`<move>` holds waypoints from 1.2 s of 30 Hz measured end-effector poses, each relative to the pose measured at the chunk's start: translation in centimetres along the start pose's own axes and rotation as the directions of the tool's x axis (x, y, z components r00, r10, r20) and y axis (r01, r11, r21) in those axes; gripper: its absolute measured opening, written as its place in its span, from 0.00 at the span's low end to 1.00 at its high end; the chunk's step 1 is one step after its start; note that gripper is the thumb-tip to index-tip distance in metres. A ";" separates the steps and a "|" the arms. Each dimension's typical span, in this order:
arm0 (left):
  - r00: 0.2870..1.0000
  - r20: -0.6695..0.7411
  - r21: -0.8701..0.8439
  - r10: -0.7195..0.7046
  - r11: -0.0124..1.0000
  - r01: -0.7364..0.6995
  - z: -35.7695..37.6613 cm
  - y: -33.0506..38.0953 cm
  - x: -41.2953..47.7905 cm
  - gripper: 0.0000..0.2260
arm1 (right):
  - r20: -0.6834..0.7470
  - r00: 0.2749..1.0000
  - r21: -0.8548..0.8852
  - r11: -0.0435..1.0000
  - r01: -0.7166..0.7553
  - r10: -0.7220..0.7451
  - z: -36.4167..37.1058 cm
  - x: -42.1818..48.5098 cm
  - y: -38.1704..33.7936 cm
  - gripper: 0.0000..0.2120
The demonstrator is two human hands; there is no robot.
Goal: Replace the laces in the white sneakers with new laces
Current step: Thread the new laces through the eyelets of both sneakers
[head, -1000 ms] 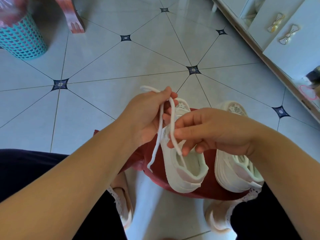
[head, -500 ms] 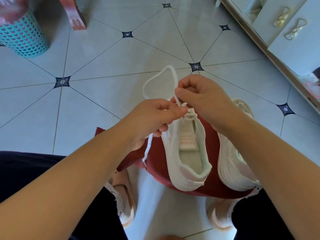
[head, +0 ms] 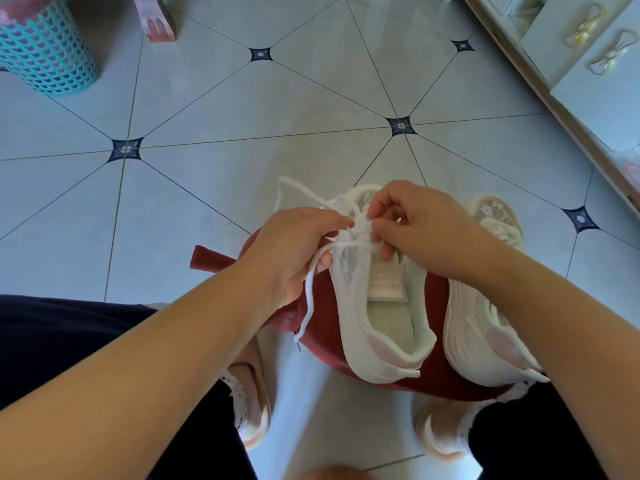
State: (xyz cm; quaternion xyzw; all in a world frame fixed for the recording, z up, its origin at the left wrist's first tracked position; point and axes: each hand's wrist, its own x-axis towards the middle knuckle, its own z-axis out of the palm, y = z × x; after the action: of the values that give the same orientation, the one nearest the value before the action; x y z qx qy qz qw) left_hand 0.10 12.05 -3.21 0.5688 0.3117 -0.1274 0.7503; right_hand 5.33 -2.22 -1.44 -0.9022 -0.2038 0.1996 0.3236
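Two white sneakers side by side on red stool (head: pixel 325 327), toes away from us: left sneaker (head: pixel 384 317), right sneaker (head: pixel 485 327). We see left hand (head: pixel 294 251) and right hand (head: pixel 426 230) meet over left sneaker's eyelets, fingers (head: pixel 329 221) of both curled, pinching white lace (head: pixel 309 296). One lace end dangles past stool's edge (a loop lies beyond toe). Teal basket (head: pixel 45 53) on tiled floor (head: pixel 214 109).

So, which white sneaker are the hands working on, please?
The left sneaker, its lace pinched by left hand and right hand; the right sneaker sits beside it.
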 end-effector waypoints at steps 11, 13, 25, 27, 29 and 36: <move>0.993 -0.063 0.082 0.099 0.992 -0.093 1.2 -1.5 0.9 0.07 | 0.103 0.986 -0.229 0.968 -0.102 0.129 0.4 -0.9 0.5 0.07; 0.988 -0.084 0.121 0.132 0.985 -0.122 1.3 -1.6 1.2 0.07 | 0.062 0.988 -0.193 0.973 -0.125 0.139 0.6 -0.9 0.7 0.03; 1.000 -0.006 -0.121 0.025 0.992 -0.026 1.7 -2.2 1.0 0.06 | -0.102 0.982 -0.005 0.987 -0.160 0.159 1.9 -1.0 1.6 0.02; 1.000 -0.007 -0.148 0.019 0.989 -0.020 1.8 -2.4 1.0 0.06 | -0.121 0.981 0.014 0.988 -0.152 0.153 2.0 -1.1 1.6 0.03; 1.000 -0.012 -0.139 0.016 0.990 -0.018 1.9 -2.6 1.0 0.05 | -0.139 0.978 0.035 0.988 -0.149 0.153 2.1 -1.0 1.6 0.03; 0.996 -0.003 -0.181 -0.084 0.980 0.082 2.0 -2.9 1.0 0.01 | -0.194 0.972 0.034 0.991 -0.131 0.135 2.8 -1.1 1.6 0.02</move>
State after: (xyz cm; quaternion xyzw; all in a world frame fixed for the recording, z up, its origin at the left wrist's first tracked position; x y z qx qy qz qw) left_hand -0.08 9.44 -5.80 0.4858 0.3495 -0.1265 0.7911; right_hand 3.46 -2.51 -4.23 -0.9256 -0.1079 0.1333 0.3375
